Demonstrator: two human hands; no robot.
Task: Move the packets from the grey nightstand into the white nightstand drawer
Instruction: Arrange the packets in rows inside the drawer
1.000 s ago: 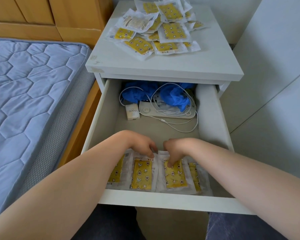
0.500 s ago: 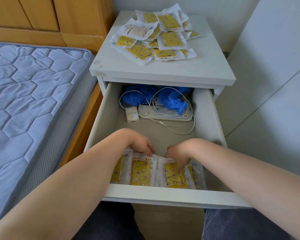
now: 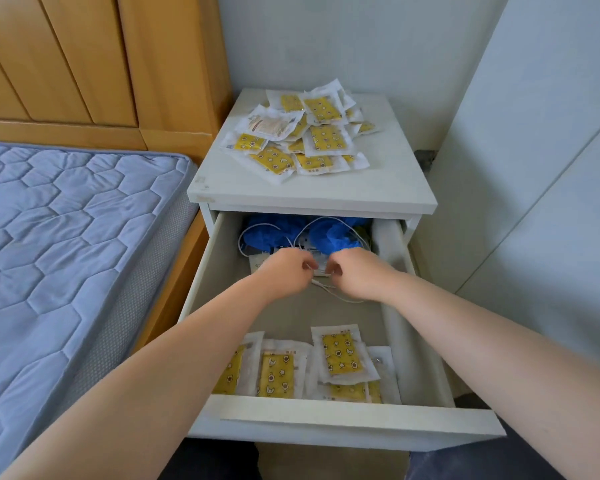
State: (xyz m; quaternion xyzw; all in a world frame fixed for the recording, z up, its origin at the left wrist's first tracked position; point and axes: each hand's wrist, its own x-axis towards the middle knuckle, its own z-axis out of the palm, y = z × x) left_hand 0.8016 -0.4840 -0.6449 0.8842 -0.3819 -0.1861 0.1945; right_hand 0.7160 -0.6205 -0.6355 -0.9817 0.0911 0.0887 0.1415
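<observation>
A loose heap of yellow-printed packets point(image 3: 300, 133) lies on the nightstand top point(image 3: 312, 188) in the upper middle of the frame, while a few more packets in the drawer point(image 3: 326, 362) sit along its front wall, low in the frame. Mid-frame, the left hand point(image 3: 284, 271) and right hand point(image 3: 361, 271) hang above the open drawer point(image 3: 357, 419), fingers curled in, almost touching (whether they grip the white cable point(image 3: 329, 289) beneath, I cannot tell). Blue crumpled material point(image 3: 326, 233) fills the drawer's back; a quilted mattress point(image 3: 66, 244) occupies the left.

Two hands point(image 3: 321, 271), one open drawer point(image 3: 343, 419), four or five packets point(image 3: 340, 353) inside
</observation>
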